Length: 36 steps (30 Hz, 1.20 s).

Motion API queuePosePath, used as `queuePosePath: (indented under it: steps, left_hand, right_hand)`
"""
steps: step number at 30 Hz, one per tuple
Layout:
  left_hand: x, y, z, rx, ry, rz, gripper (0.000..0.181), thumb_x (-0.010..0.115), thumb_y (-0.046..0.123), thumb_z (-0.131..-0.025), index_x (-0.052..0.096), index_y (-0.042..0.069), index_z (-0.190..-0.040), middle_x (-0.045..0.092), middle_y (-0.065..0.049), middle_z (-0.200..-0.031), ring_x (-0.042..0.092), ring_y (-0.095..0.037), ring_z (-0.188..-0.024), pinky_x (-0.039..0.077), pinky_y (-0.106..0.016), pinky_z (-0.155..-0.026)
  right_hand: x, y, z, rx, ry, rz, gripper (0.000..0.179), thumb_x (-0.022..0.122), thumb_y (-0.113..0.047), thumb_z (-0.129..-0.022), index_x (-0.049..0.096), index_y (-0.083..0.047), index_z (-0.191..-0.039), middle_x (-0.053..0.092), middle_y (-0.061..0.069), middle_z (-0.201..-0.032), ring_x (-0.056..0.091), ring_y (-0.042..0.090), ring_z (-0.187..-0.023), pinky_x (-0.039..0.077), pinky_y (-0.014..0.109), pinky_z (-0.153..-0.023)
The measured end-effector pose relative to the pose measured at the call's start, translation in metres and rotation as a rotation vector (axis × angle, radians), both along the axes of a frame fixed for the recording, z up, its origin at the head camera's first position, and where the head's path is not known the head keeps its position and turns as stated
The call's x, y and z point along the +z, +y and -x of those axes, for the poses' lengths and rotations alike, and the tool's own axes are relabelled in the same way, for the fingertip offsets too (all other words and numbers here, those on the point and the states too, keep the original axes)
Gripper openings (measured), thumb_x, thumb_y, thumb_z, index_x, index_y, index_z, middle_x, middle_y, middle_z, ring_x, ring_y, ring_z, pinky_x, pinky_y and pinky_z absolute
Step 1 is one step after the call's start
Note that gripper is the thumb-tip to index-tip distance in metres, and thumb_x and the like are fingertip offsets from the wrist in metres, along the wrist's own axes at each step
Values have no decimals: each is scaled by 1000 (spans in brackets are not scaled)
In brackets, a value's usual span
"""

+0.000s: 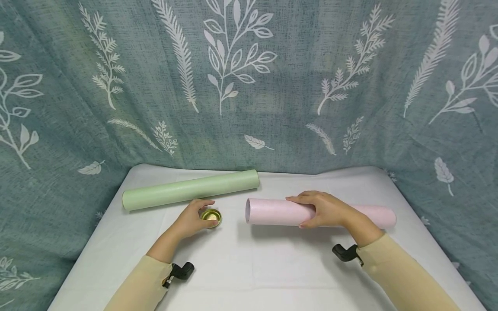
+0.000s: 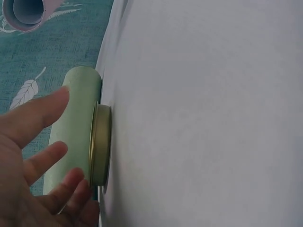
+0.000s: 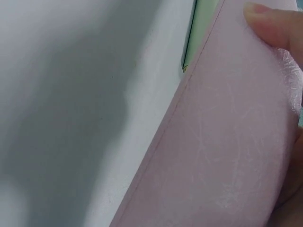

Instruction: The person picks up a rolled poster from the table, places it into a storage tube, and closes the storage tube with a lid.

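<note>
A pink cardboard tube [image 1: 278, 212] is gripped around its middle by my right hand [image 1: 326, 210]. It lies nearly level, its shadow spread on the cloth in front, and its left end is an open, hollow mouth. The right wrist view shows the thumb [image 3: 272, 26] pressed along the tube's pink surface [image 3: 208, 132]. Left of it, a shallow round gold metal lid [image 1: 211, 217] sits on the table, hollow side up. My left hand [image 1: 193, 220] is spread around the lid; in the left wrist view its fingers stand loosely apart beside the lid [image 2: 101, 145].
Behind the left hand a long green tube [image 1: 190, 189] lies slantwise near the table's back edge. White cloth covers the table [image 1: 249, 268]. A blue-green leaf-patterned curtain [image 1: 288, 65] hangs around the back and sides.
</note>
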<state>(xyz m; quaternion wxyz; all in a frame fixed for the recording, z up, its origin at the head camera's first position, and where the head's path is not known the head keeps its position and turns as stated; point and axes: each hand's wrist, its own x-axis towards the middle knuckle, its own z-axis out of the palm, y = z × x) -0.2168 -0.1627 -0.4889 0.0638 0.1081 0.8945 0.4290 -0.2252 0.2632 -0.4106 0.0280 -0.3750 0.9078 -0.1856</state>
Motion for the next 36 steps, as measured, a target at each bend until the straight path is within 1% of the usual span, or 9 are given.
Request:
queuePosePath:
  steps: [5, 11, 18, 28, 36]
  left_hand:
    - [-4, 2, 2, -12, 4, 66, 74, 88, 27, -78, 56, 8, -142, 49, -21, -133, 52, -36, -121, 46, -53, -100]
    - [-7, 2, 5, -6, 2, 119, 76, 91, 28, -73, 59, 7, -139, 52, -18, -124, 52, -33, -114, 45, -53, -99]
    - [-10, 1, 8, -12, -16, 166, 77, 93, 29, -70, 60, 8, -137, 50, -19, -126, 49, -36, -119, 44, -55, -101]
    - [-11, 1, 5, 5, -58, 189, 76, 92, 27, -72, 60, 10, -138, 50, -16, -125, 49, -33, -117, 46, -53, -99]
    - [-6, 2, 3, -11, -24, 186, 72, 91, 29, -73, 61, 10, -136, 52, -14, -121, 50, -32, -116, 46, -54, -98]
  right_hand:
    - [-1, 0, 0, -2, -4, 3, 77, 88, -39, -73, 59, -25, -143, 64, -4, -123, 60, 16, -108, 50, 42, -89]
    - [-2, 0, 0, 3, 2, 3, 77, 87, -40, -73, 58, -25, -143, 64, -5, -123, 60, 15, -108, 50, 42, -89]
    - [-2, 0, 0, 0, 1, 3, 78, 88, -39, -73, 58, -24, -143, 65, -4, -123, 61, 16, -108, 49, 43, -89]
    - [-6, 0, 0, 3, -11, -8, 77, 86, -42, -74, 58, -26, -143, 64, -5, -124, 60, 15, -109, 50, 42, -90]
    - [-4, 1, 0, -2, -3, -9, 77, 87, -41, -73, 58, -26, -143, 64, -5, -123, 60, 15, -108, 49, 42, -89]
